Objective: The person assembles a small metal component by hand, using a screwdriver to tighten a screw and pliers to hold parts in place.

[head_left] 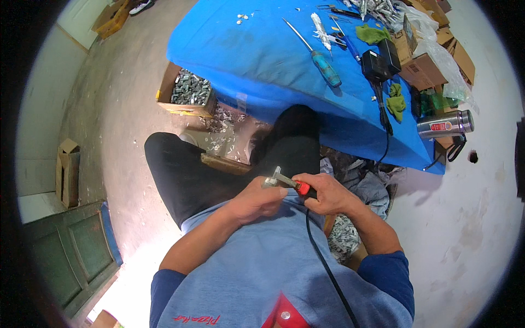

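Close in, over the lap, the left hand (261,198) is closed around a small pale metal part (269,181), pinching it between thumb and fingers, while the right hand (322,194) is wrapped tight on the red-and-black handle of a corded soldering iron (298,187) whose tip rests against that part. The black cord (322,257) trails down across the blue shirt. I would judge the risk to be right here: the tip sits just beside the left fingertips, so a small slip could burn them, and the cord draped over the body could snag and jerk the tool. Beyond the dark trousers, scraps lie on the floor beside an open cardboard box (185,92) full of grey metal pieces. Farther off, the table with the blue cloth (246,49) carries a blue-handled screwdriver (320,59), a black power adapter (375,64), green rags (396,101) and a pile of pale parts (377,11) at the far edge. A steel flask (445,124) sits at the table's right end, near its edge, where a knock might tip it off.
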Tool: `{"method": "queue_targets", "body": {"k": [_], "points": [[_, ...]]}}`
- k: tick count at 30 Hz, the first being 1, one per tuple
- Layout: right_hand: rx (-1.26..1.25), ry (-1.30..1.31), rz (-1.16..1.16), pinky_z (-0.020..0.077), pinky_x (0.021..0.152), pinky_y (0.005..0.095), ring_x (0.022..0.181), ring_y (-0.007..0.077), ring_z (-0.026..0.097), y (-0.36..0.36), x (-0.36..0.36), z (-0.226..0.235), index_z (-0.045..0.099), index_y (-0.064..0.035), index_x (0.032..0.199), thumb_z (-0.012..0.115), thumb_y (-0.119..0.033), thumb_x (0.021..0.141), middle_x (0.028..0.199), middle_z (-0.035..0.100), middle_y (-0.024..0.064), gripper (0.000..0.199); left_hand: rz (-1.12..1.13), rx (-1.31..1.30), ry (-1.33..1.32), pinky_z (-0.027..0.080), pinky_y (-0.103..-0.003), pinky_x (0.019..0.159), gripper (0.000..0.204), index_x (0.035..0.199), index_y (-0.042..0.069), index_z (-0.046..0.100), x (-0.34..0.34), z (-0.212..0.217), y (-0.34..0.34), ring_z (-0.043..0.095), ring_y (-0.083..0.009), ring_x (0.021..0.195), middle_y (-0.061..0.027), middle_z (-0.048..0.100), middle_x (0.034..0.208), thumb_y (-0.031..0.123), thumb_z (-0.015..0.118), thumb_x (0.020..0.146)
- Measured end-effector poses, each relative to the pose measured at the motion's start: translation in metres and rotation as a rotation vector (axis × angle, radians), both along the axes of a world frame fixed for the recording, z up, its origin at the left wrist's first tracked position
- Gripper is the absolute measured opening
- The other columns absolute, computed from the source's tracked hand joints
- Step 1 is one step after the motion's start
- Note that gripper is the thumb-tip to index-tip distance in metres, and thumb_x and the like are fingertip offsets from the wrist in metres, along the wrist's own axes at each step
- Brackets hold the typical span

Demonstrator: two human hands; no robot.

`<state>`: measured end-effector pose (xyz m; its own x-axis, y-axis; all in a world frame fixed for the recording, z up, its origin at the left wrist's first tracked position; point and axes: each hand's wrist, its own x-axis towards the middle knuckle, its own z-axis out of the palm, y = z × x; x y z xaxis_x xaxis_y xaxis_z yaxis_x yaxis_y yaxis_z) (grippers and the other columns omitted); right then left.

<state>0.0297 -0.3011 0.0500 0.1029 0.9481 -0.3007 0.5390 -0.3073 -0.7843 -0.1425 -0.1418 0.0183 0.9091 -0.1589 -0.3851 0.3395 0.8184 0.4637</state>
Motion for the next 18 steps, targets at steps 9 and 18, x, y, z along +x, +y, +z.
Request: {"method": "queue_targets", "body": {"k": [9, 18], "points": [[0.003, -0.11, -0.008, 0.0508, 0.082, 0.0474, 0.099, 0.0414, 0.062, -0.007, 0.0, -0.006, 0.053, -0.0021, 0.121, 0.06, -0.01, 0.073, 0.105, 0.063, 0.0234, 0.049, -0.005, -0.085, 0.112, 0.025, -0.023, 0.045, 0.023, 0.076, 0.013, 0.049, 0.002, -0.01, -0.004, 0.032, -0.0051, 0.047, 0.0057, 0.038, 0.057, 0.017, 0.062, 0.094], [0.018, -0.485, 0.135, 0.0513, 0.082, 0.0439, 0.101, 0.0373, 0.057, 0.002, 0.007, 0.015, 0.044, 0.0043, 0.13, 0.066, -0.007, 0.076, 0.105, 0.057, 0.0194, 0.06, -0.045, -0.153, 0.099, 0.023, -0.023, 0.044, 0.025, 0.073, 0.014, 0.047, 0.001, -0.019, -0.003, 0.03, -0.0051, 0.045, 0.0062, 0.036, 0.055, 0.015, 0.059, 0.095]]}}
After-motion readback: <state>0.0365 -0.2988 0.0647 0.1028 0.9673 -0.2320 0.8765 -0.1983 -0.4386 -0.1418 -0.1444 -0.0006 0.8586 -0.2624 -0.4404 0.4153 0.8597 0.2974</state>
